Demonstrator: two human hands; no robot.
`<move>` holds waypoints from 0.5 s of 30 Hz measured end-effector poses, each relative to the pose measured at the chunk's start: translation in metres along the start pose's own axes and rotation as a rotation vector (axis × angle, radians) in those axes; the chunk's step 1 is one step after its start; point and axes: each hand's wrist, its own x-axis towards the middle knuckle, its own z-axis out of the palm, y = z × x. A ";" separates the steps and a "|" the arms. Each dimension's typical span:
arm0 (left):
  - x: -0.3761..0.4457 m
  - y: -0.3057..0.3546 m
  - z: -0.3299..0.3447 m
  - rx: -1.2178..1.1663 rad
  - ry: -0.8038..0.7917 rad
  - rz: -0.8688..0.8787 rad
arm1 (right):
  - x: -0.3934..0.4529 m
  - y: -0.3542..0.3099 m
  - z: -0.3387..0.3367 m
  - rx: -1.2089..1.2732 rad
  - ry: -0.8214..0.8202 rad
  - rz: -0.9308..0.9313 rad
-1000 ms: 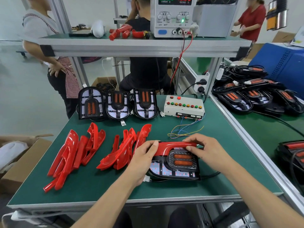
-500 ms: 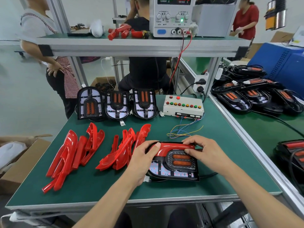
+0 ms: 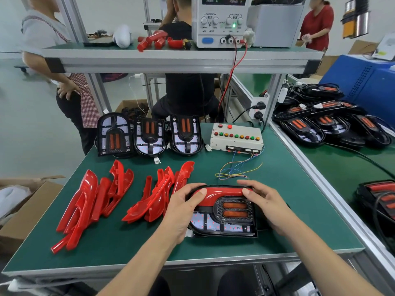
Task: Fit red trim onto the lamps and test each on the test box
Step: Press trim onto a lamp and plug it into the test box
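A black lamp [image 3: 224, 216] lies flat on the green table near its front edge, with a red trim piece [image 3: 222, 194] seated along its top edge. My left hand [image 3: 183, 210] grips the lamp's left end, its thumb on the trim. My right hand [image 3: 267, 201] curls over the lamp's right end, thumb pressing the trim's right tip. Two heaps of loose red trims [image 3: 89, 201] [image 3: 162, 195] lie to the left. The white test box [image 3: 236, 138] with coloured buttons stands behind, its loose wires [image 3: 237, 171] trailing toward the lamp.
Three untrimmed lamps [image 3: 149, 135] stand in a row at the table's back left. A power supply [image 3: 222, 22] sits on the shelf above. Several more lamps [image 3: 329, 122] are piled on the right bench. People stand behind the bench; a cardboard box [image 3: 19, 210] is at left.
My hands have shifted slightly on the lamp, the right thumb sliding onto the trim's right tip. The trim sits lower and flatter along the lamp's top edge.
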 end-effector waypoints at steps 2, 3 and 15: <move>0.000 0.000 -0.001 -0.008 -0.003 -0.014 | 0.000 0.000 0.003 0.073 -0.004 0.052; 0.000 0.000 -0.001 -0.015 -0.006 -0.024 | -0.001 0.000 0.007 0.085 -0.004 0.072; -0.001 0.003 -0.004 -0.039 -0.001 -0.067 | 0.002 -0.001 0.023 0.050 0.087 0.048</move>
